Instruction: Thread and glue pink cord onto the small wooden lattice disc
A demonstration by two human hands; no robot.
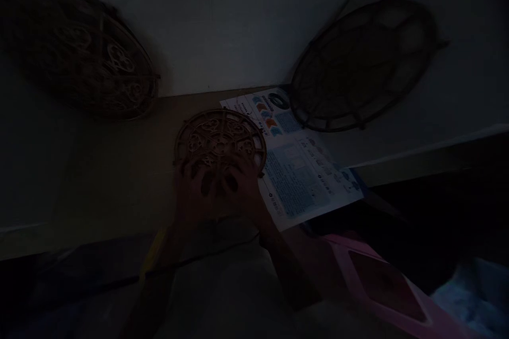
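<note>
The view is very dark. A round brown openwork disc (221, 144) with scrolled patterns and small knobs on its rim lies near the middle of the table. Both hands are close together at its near edge. My left hand (193, 188) has its fingers curled over the left part of that edge, and a yellow band shows near the wrist. My right hand (242, 183) bends its fingers over the right part. The hands and shadow cover the near side of the disc, and the fingertips are hard to make out.
A printed sheet (306, 183) lies right of the disc, with a dark roll (278, 100) on it. Large round openwork pieces lean on the wall at left (119, 58) and right (358, 127). A pink plastic chair (369, 254) stands at the lower right.
</note>
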